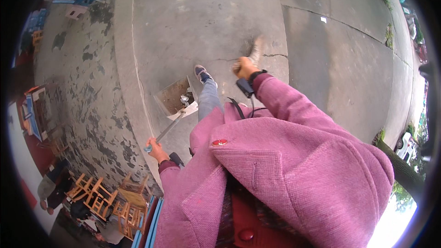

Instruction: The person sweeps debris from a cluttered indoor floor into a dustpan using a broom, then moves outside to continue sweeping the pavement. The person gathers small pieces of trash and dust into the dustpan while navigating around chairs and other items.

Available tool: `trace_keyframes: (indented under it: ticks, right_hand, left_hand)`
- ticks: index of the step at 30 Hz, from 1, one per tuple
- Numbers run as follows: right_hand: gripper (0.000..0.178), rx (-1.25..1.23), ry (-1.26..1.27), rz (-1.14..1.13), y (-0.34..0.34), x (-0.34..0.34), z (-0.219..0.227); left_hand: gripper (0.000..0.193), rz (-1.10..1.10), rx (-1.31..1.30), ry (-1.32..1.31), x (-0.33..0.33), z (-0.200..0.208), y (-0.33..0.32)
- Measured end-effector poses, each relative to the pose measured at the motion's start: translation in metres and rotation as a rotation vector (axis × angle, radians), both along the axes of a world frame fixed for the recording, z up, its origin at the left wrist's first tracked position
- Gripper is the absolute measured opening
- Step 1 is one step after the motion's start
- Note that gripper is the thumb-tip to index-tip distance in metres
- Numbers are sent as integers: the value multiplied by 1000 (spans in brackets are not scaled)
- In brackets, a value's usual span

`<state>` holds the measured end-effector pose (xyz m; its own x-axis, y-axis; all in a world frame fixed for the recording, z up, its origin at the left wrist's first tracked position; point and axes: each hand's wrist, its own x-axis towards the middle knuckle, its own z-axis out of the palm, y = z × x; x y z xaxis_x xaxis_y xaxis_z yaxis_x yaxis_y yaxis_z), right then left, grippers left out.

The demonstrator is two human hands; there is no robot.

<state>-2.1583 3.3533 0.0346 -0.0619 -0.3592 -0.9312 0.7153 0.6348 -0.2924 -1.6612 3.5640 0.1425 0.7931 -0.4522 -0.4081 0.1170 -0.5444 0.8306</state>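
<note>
The left hand (157, 149) grips the upper end of the dustpan handle (169, 129), fingers wrapped around the shaft. The handle slopes to the dustpan (189, 109), which rests on the concrete ground (206, 14) beside the left shoe (201, 73); pale litter (185, 98) lies inside, near the right wall. The right hand (245, 68), forward and to the right of the shoe, has its fingers closed around a pale, broom-like implement (255, 53). Its far end is motion-blurred; ground contact cannot be determined. Wooden stools (98, 196) stand at lower left.
</note>
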Motion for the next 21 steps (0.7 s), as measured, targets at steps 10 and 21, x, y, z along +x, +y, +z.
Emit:
trace_keyframes:
  ticks: [10,21]
  right_hand:
    - [15,-88,-444,-285,-209,65,100]
    - [18,-43,41,-477,-229,-34,107]
  left_hand:
    - [27,-308,118,-19,3,15,-258]
    - [17,-433,116,-97,13,-23,-399]
